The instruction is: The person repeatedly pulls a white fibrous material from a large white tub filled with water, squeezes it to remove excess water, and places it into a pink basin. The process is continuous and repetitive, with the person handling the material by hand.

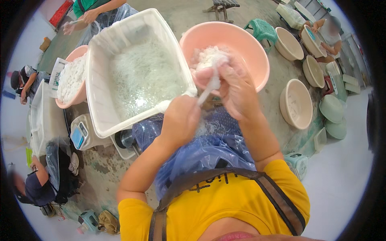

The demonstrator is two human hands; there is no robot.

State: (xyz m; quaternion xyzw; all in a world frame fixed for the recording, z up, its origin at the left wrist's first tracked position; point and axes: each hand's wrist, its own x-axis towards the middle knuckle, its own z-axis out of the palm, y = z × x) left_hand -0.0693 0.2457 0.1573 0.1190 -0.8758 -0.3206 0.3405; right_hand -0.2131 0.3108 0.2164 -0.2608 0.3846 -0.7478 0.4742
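Observation:
Before me a white rectangular plastic tub (99, 75) holds thin, translucent noodle-like strands (144, 75) in liquid. My left hand (182, 119) is closed at the tub's near right corner, on one end of a whitish bundle of strands (208, 90). The bundle runs up to my right hand (236, 87), whose fingers are blurred and curled around its other end. Behind that hand, a round pink basin (256, 57) contains a heap of small white bundled pieces (211, 57). Loose strands (208, 126) lie on the blue plastic apron (205, 150) over my lap.
A second pink basin (72, 102) with white pieces stands left of the tub, above a digital scale (80, 135). Several beige basins (297, 104) and a green stool (262, 30) are on the right. Other people work around, one in a green top (79, 9).

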